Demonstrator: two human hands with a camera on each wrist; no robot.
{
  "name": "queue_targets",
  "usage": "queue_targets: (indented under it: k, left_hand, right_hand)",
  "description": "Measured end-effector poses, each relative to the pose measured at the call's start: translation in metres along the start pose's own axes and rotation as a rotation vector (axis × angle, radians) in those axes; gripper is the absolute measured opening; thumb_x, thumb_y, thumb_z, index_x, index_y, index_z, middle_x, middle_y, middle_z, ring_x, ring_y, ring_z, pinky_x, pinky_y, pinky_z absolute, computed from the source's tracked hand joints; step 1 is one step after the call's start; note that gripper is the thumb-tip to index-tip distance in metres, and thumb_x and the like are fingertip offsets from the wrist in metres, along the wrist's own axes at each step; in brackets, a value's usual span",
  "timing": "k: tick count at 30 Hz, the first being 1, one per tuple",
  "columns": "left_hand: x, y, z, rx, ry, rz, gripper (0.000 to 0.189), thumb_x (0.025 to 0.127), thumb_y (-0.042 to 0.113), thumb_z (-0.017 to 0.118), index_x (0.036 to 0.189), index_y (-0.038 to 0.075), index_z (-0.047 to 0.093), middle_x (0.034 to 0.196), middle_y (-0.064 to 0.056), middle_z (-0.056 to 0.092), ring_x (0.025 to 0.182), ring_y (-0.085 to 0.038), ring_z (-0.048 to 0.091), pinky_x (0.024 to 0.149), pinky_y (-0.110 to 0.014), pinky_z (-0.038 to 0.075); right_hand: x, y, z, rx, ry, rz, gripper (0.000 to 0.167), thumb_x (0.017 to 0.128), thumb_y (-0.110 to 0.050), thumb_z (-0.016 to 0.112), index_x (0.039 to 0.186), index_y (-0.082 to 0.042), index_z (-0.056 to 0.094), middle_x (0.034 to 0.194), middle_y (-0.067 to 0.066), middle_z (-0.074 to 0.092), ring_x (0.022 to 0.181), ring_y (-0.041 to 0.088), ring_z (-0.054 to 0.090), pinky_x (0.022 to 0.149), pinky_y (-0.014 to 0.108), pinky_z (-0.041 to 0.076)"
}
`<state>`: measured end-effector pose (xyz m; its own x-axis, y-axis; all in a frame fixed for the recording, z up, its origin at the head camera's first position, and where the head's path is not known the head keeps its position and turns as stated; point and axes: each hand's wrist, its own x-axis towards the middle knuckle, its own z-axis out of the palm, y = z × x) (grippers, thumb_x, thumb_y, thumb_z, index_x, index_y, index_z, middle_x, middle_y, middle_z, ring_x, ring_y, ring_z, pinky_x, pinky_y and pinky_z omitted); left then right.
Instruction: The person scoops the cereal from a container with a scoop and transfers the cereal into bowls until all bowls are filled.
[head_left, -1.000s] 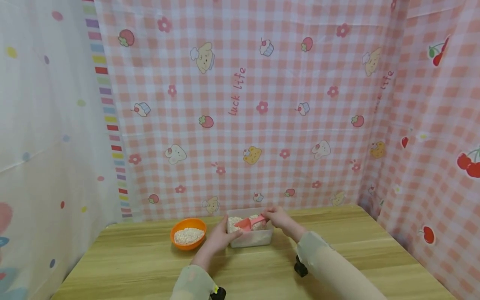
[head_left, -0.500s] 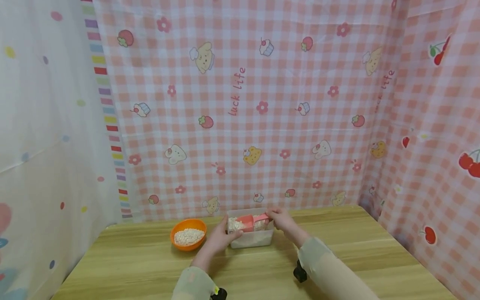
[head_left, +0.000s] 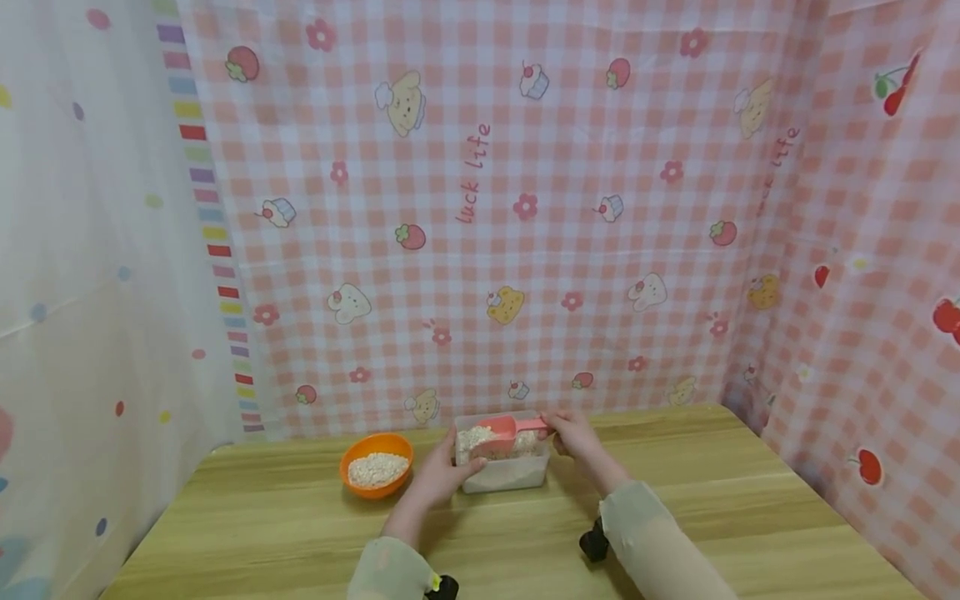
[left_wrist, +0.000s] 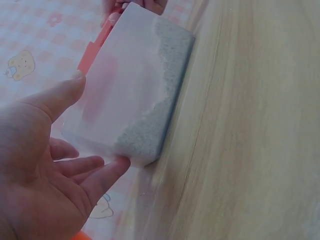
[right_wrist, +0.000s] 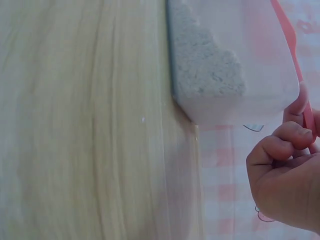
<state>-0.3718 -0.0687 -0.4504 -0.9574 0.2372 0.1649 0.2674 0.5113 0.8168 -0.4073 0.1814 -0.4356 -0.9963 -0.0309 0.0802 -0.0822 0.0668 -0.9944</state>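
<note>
At the mouth of the translucent rectangular plastic tub (head_left: 512, 477), my right hand (head_left: 576, 435) has its fingers clamped on a pink plastic scoop (head_left: 506, 432); my left hand (head_left: 437, 475) grips the tub's left end.

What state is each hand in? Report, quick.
Left hand: holding the translucent container at one end.
Right hand: holding the pink scoop by its handle.

Scoop (head_left: 504, 431), in the fingers of the right hand (head_left: 574, 435): plain pink. Container (head_left: 504, 478), at the fingers of the left hand (head_left: 438, 475): translucent milky white. Bowl (head_left: 375, 493), left of those fingers: solid orange; flakes (head_left: 377, 471) within, off-white. Tabletop (head_left: 502, 542) beneath all fingers: yellow-brown, wood-grained. Backdrop cloth (head_left: 570, 250) beyond all fingers: pink-and-white gingham, red strawberry motifs (head_left: 411, 237).
</note>
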Motion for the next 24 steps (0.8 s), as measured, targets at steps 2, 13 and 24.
queue_targets:
  k: [2, 13, 24]
  left_hand:
    - [0.001, 0.001, -0.001, -0.001, 0.004, 0.015, 0.090, 0.091, 0.039, 0.068, 0.151, -0.006, 0.018, 0.147, -0.030, 0.035, 0.127, -0.041, 0.046, 0.102, -0.055, 0.039]
    - [-0.006, -0.005, 0.001, -0.039, 0.019, 0.011, 0.089, 0.090, 0.037, 0.069, 0.152, -0.004, 0.020, 0.147, -0.029, 0.035, 0.119, -0.040, 0.054, 0.095, -0.052, 0.046]
    - [-0.003, -0.005, 0.002, -0.081, 0.039, 0.012, 0.090, 0.089, 0.036, 0.071, 0.151, -0.006, 0.021, 0.148, -0.029, 0.034, 0.119, -0.042, 0.054, 0.095, -0.049, 0.048]
  right_hand:
    - [0.001, 0.000, -0.001, 0.017, 0.000, -0.002, 0.034, 0.100, -0.010, 0.049, 0.122, 0.015, 0.056, 0.064, -0.002, 0.061, 0.043, 0.003, 0.031, 0.042, 0.017, 0.025]
    - [0.000, 0.011, 0.001, 0.126, 0.013, 0.051, 0.022, 0.100, -0.010, 0.051, 0.099, 0.006, 0.066, 0.062, 0.000, 0.060, 0.042, 0.003, 0.035, 0.041, 0.015, 0.028]
    - [0.004, 0.009, -0.004, 0.110, -0.033, 0.065, 0.024, 0.100, -0.014, 0.052, 0.102, 0.005, 0.067, 0.064, -0.002, 0.060, 0.045, 0.003, 0.038, 0.043, 0.016, 0.031]
